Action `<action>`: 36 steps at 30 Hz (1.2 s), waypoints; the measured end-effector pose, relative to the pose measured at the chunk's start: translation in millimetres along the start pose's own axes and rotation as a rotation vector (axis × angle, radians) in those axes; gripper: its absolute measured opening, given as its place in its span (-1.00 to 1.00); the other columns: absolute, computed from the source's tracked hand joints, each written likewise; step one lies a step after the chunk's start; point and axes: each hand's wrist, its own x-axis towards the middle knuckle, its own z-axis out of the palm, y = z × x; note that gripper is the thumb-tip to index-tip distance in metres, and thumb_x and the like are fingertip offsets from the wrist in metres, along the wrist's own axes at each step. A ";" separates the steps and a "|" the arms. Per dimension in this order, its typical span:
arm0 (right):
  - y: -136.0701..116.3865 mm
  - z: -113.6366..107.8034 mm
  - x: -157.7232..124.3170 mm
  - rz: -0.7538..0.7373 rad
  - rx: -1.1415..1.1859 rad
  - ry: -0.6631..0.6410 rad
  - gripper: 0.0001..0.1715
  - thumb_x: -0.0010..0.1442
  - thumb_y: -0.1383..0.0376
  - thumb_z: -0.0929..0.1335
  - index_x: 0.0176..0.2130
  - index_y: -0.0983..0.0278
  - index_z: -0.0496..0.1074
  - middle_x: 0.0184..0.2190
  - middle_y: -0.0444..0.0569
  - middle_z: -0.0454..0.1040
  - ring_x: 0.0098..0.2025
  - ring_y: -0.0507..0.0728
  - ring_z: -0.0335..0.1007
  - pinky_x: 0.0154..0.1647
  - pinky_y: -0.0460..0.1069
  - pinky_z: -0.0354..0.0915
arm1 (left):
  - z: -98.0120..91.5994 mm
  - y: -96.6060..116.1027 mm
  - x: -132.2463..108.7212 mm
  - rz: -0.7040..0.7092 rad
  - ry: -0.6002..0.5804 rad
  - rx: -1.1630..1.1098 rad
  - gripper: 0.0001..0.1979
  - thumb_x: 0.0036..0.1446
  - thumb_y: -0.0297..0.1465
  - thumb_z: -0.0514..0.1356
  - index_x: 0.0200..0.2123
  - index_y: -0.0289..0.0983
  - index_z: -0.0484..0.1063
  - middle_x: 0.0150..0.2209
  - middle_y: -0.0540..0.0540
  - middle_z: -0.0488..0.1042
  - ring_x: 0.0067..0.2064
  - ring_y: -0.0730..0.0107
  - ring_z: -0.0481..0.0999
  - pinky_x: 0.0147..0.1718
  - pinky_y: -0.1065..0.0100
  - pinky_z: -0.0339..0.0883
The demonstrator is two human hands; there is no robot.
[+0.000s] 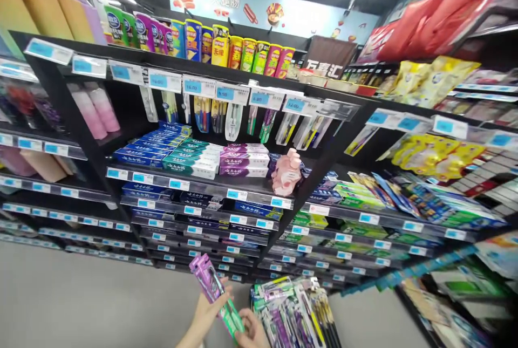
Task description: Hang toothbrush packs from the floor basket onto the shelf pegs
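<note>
My left hand (208, 307) is closed around a few packaged toothbrushes (208, 278), with purple card at the upper end and green at the lower end. Fingers of my right hand (251, 331) are bent at the green lower end of the same packs, gripping it. Just right of my hands is a pile of many packaged toothbrushes (283, 310) in purple, green, yellow and black; what it rests in is hidden. Ahead, more toothbrush packs (232, 121) hang from hooks under the upper shelf.
Toothpaste boxes (243, 160) in blue, teal and purple fill the middle shelf, with a pink figure (286, 172) at its right end. Chip cans (219, 46) line the top shelf edge. Price tags run along lower shelves (194, 229). Grey floor (89, 294) lies left.
</note>
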 end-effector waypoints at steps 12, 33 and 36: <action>-74.9 15.5 -16.1 -0.054 0.114 0.071 -0.37 -0.09 0.01 0.64 -0.23 0.21 0.33 -0.44 -0.21 0.49 -0.50 0.07 0.54 -0.55 -0.13 0.36 | 11.8 83.9 -5.3 0.171 0.096 0.196 -0.36 -0.10 0.15 0.38 -0.31 -0.35 0.52 -0.37 -0.20 0.64 -0.49 0.22 0.59 -0.49 0.28 0.45; -104.3 -50.9 -71.3 0.116 0.340 -0.158 -0.34 -0.09 0.13 0.67 -0.11 0.19 0.39 -0.35 -0.21 0.50 -0.52 0.01 0.52 -0.56 -0.16 0.39 | 90.2 37.6 -60.0 0.392 0.187 0.162 -0.53 0.07 -0.04 0.39 -0.15 -0.26 0.40 -0.32 -0.06 0.55 -0.33 0.30 0.55 -0.27 0.32 0.44; -106.4 -53.7 -70.5 0.123 0.339 -0.143 -0.33 -0.09 0.13 0.67 -0.11 0.18 0.37 -0.37 -0.23 0.49 -0.50 0.02 0.53 -0.53 -0.15 0.42 | 90.6 39.2 -64.1 0.345 0.162 0.090 -0.49 0.06 -0.03 0.40 -0.13 -0.26 0.37 -0.34 -0.07 0.58 -0.39 0.26 0.59 -0.30 0.28 0.47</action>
